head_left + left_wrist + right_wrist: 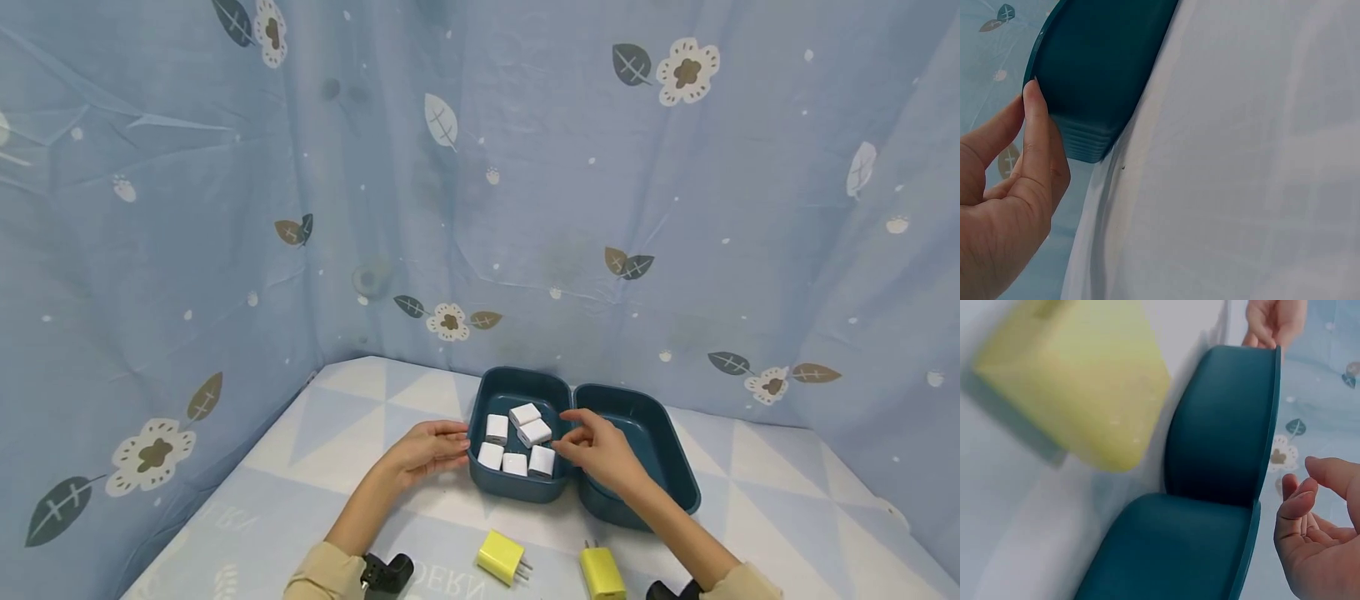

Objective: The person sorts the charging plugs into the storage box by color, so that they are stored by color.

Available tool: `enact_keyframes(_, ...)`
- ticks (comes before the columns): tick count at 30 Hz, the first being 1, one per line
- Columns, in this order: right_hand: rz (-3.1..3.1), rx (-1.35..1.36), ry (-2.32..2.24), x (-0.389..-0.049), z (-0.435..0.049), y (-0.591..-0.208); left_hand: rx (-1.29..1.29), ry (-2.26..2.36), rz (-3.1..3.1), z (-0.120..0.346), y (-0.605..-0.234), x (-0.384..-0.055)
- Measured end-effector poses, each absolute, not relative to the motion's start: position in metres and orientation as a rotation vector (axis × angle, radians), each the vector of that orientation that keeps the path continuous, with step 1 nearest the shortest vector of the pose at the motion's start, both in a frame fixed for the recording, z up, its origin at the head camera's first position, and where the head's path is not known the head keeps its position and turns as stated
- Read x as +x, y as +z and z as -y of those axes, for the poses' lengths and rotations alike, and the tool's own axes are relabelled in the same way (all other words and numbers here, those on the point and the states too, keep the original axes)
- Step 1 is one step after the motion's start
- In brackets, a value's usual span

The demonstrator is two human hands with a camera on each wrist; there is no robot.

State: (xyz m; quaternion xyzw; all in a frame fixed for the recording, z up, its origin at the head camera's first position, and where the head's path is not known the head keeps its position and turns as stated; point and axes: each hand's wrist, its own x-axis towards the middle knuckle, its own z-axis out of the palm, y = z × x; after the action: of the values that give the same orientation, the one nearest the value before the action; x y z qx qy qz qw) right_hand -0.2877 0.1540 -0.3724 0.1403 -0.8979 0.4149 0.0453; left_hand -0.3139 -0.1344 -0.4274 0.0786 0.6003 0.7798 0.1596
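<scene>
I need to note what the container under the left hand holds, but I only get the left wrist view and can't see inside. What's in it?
Observer: Six white blocks, seen in the head view.
Operator: Is the right hand holding one of them?
Observer: No, the right hand has nothing between its thumb and forefinger.
Operator: Does anything stand next to the container?
Observer: Yes, a second teal container stands on its right.

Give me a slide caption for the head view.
Left hand touching a teal bin of six white blocks, right hand opposite; second bin alongside, two yellow plugs in front.
</scene>
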Motion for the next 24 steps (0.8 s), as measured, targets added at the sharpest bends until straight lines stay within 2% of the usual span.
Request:
enact_keyframes(14,2.8,0.318,1.358,-0.24,-0.19,-0.372,0.224,2.228,-1.712,0.135,-0.429,-0.313)
enact_keyframes(24,2.907,0.441,1.544,-0.215,-0.218,-0.385,0.228,2.217,-1.723,0.134,-0.428,-0.313)
